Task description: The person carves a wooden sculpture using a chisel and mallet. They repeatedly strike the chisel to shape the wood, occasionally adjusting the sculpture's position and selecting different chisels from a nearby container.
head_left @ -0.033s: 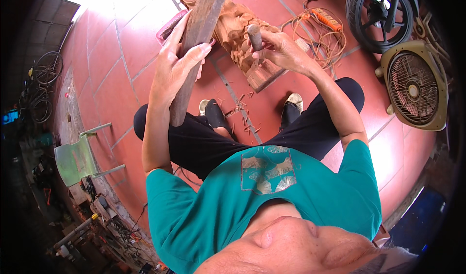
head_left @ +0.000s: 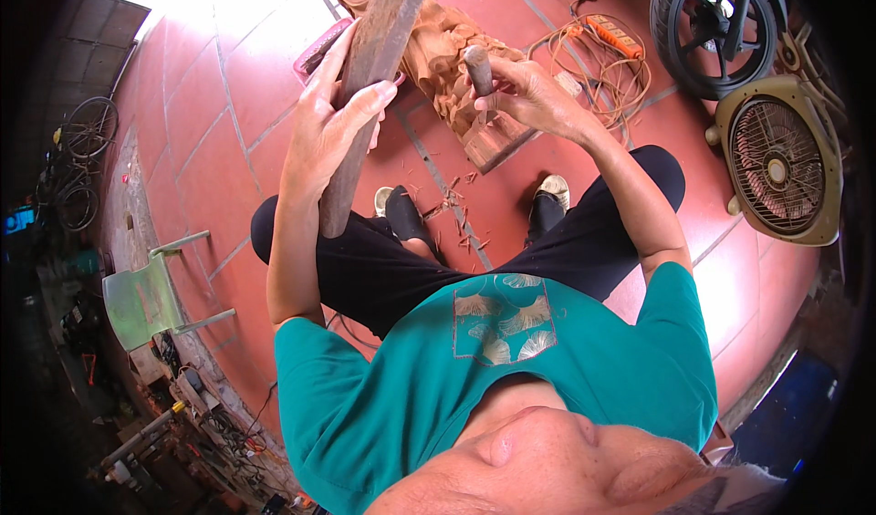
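Observation:
My left hand [head_left: 333, 132] is closed round a long, rough wooden bar [head_left: 383, 31], which slants from above my left thigh up past the top edge. The thumb lies across the bar's near face. In my right hand [head_left: 529, 95] is a chisel [head_left: 478, 72], its dull round wooden handle pinched upright between thumb and fingers. The tool's lower end stands over the plain near end of a reddish-brown wood carving [head_left: 447, 59]; I cannot make out whether its edge touches the wood. Carved folds cover the rest of that piece, partly hidden behind the bar.
Wood chips [head_left: 461, 214] lie on the red tiles between my feet. Beyond my right hand are an orange power strip [head_left: 613, 36] and tangled cord. A box fan [head_left: 776, 168] and motorbike wheel [head_left: 716, 31] stand right; a green chair [head_left: 146, 301] is left. A pink-rimmed object [head_left: 319, 54] sits behind the bar.

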A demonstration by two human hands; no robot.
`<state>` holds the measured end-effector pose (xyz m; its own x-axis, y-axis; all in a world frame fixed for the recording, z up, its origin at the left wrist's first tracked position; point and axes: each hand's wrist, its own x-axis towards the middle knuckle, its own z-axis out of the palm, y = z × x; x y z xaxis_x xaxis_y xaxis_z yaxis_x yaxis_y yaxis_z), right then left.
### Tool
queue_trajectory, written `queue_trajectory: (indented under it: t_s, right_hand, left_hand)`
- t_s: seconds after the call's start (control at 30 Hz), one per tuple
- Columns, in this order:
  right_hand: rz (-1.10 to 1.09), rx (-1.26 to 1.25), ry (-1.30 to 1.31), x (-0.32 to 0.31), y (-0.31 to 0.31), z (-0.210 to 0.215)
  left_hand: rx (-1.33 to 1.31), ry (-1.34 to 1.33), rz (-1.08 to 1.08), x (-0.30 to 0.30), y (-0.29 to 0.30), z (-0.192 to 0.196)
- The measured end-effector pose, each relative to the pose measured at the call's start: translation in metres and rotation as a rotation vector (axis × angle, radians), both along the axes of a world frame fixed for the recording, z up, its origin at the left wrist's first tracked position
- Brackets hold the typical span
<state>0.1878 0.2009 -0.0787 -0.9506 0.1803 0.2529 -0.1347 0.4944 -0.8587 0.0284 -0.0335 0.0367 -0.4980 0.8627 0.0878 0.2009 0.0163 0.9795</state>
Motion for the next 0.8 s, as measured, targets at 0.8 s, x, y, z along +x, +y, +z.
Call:
queue_trajectory:
  t_s: [0.8]
  right_hand:
    - [0.030, 0.255, -0.019, 0.002, -0.003, 0.014]
  left_hand:
    - [-0.101, 0.601, -0.101, 0.032, -0.003, -0.010]
